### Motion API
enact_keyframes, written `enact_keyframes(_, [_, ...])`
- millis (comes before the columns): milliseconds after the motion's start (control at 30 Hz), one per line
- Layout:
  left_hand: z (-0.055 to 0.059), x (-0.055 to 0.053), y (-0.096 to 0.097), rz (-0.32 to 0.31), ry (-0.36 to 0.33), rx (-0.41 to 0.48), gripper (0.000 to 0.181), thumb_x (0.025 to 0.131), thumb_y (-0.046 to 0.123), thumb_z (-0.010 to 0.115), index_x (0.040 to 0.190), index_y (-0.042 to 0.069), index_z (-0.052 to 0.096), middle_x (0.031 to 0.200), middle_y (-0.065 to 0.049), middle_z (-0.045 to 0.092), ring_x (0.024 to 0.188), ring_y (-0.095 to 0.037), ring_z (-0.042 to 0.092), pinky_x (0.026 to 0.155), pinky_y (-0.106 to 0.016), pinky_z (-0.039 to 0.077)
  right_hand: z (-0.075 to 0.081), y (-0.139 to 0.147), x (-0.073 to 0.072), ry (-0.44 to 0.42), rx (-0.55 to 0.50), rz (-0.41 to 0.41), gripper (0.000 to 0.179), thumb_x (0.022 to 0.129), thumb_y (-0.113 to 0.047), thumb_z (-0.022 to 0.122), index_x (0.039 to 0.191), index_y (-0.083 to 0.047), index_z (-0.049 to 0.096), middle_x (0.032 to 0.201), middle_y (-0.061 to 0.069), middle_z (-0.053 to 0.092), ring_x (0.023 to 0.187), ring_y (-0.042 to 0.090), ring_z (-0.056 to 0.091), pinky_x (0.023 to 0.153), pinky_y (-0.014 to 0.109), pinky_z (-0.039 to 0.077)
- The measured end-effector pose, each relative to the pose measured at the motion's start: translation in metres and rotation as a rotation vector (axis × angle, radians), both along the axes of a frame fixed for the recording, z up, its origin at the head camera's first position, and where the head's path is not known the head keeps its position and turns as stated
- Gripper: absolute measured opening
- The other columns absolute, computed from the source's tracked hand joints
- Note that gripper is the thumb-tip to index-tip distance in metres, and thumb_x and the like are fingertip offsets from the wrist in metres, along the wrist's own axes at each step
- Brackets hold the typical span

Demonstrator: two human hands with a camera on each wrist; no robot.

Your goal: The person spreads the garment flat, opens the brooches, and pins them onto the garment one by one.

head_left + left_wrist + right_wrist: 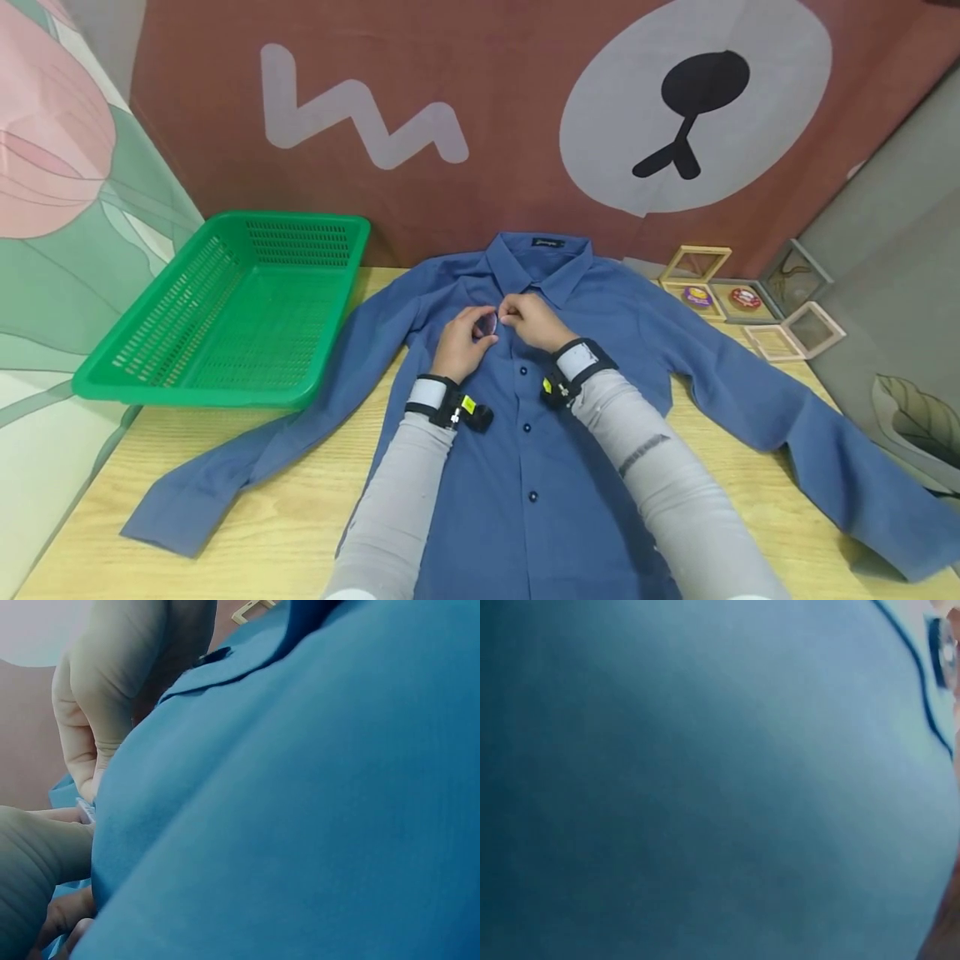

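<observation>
A blue button-up shirt (480, 500) lies front up with its collar at the far side. Over its chest, my left hand (456, 348) holds a small round badge (489, 323) between thumb and fingers, tilted on edge. Just to its right, my right hand (538, 323) has its fingertips pinched together at the shirt front below the collar, close to the badge's rim. The left wrist view has both hands meeting at raised blue cloth, which hides most of the badge. Cloth fills the right wrist view, with a dark button (937, 652) at its upper right.
To the left stands a green plastic basket (321, 367), partly over the shirt's sleeve. Small open frame-like boxes (697, 265) stand at the back right, with a purple badge (697, 297) and a red badge (746, 299). A brown printed cloth (510, 192) hangs behind the wooden table (300, 492).
</observation>
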State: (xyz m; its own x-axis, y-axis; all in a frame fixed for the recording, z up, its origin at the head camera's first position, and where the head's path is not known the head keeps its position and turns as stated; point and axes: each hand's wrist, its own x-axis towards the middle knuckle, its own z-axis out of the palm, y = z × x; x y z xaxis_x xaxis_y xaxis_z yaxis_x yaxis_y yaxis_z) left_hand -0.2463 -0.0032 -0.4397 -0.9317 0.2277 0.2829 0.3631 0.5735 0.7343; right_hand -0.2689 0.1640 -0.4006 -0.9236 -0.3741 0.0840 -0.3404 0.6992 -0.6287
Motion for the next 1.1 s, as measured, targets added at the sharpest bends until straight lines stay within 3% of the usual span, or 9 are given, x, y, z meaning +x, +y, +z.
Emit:
enact_keyframes(300, [0.002, 0.001, 0.000, -0.009, -0.027, -0.011, 0.046, 0.088, 0.012, 0.076, 0.132, 0.012, 0.063, 0.122, -0.010, 0.066, 0.083, -0.020, 0.065, 0.075, -0.035, 0.054, 0.002, 0.001, -0.007, -0.069, -0.016, 0.006, 0.012, 0.098, -0.005, 0.059, 0.087, -0.003, 0.064, 0.081, 0.010, 0.062, 0.072, 0.020, 0.055, 0.069, 0.031, 0.045])
enact_keyframes(967, [0.004, 0.001, 0.003, -0.002, -0.104, 0.049, 0.047, 0.088, 0.011, 0.076, 0.132, 0.014, 0.063, 0.125, -0.009, 0.066, 0.087, -0.022, 0.069, 0.080, -0.038, 0.056, -0.006, 0.003, -0.014, -0.129, -0.056, -0.004, 0.012, 0.098, -0.005, 0.059, 0.089, -0.002, 0.066, 0.090, 0.014, 0.066, 0.080, 0.023, 0.059, 0.075, 0.033, 0.046])
enact_keyframes(1100, [0.003, 0.001, 0.002, -0.001, -0.115, 0.055, 0.047, 0.087, 0.011, 0.076, 0.132, 0.013, 0.063, 0.118, -0.010, 0.069, 0.087, -0.022, 0.069, 0.080, -0.036, 0.057, -0.007, 0.003, -0.016, -0.155, -0.055, 0.004, 0.013, 0.099, -0.005, 0.058, 0.090, -0.001, 0.067, 0.090, 0.015, 0.067, 0.079, 0.022, 0.058, 0.074, 0.032, 0.045])
